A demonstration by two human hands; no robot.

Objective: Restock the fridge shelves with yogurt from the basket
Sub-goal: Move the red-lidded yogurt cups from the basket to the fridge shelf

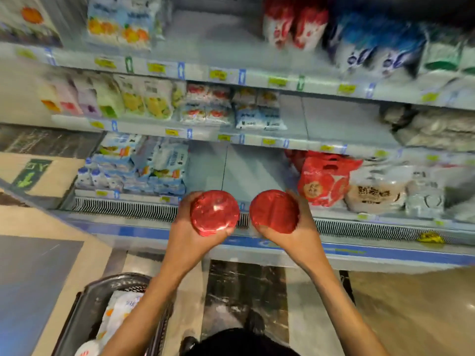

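My left hand (189,233) grips a round red-lidded yogurt tub (214,213), and my right hand (298,232) grips a second red yogurt tub (273,211). Both tubs are held side by side above the front grille of the open fridge, in front of a bare gap on the bottom shelf (239,173). The dark basket (102,299) stands on the floor at the lower left, with white yogurt packs (118,314) inside it.
Blue-white packs (144,165) fill the bottom shelf left of the gap; a red bag (325,179) and beige bags (375,194) sit to its right. Upper shelves hold several dairy packs. The fridge's blue front edge (144,231) runs below my hands.
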